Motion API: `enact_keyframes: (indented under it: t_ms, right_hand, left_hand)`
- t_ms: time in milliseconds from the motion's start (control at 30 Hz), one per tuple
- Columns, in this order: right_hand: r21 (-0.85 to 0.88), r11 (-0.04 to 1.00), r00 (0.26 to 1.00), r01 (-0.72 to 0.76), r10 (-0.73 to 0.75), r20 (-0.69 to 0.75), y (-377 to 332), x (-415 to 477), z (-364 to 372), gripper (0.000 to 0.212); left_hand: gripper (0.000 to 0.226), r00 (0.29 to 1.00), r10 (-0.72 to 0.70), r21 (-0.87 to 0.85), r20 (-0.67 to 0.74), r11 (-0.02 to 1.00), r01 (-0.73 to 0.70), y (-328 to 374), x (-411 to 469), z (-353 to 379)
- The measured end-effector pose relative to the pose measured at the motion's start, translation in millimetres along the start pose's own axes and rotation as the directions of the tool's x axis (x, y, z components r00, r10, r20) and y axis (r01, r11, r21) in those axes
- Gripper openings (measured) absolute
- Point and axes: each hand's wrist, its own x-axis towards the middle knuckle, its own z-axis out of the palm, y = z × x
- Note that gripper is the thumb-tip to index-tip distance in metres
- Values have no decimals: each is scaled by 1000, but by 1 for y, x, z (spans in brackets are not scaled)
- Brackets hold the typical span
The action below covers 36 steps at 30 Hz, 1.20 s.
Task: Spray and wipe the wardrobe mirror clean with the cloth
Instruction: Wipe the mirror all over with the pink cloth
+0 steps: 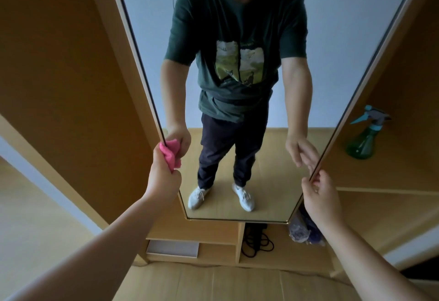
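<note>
Left hand is fisted tight round the bunched pink cloth, pressing it against the mirror at its left edge, low down. Right hand curls its fingertips on the mirror's right edge (a light pinch). The green spray bottle stands upright on the shelf just beyond.

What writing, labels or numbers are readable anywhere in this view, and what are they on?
No text here can be read.
Shirt print, reflected in the mirror: small lettering above and below the picture, too blurred to read.
Spray bottle: no label shows.
Pink cloth: no writing.
</note>
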Motion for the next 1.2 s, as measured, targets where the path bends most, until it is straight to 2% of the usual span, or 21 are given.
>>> enact_keyframes:
  t_ms: [400,767,1200]
  right_hand:
    - [-24,995,995,-100,101,18,44,-4,23,48]
    - [19,979,976,-205,203,83,71,-9,36,40]
    - [-72,975,968,-212,219,121,93,-13,43,51]
  left_hand:
    - [72,992,-121,-36,47,992,122,-55,-11,30]
    - [63,980,-189,-22,70,981,191,-88,-19,52]
    - [65,969,-233,-19,81,972,235,-139,-26,79]
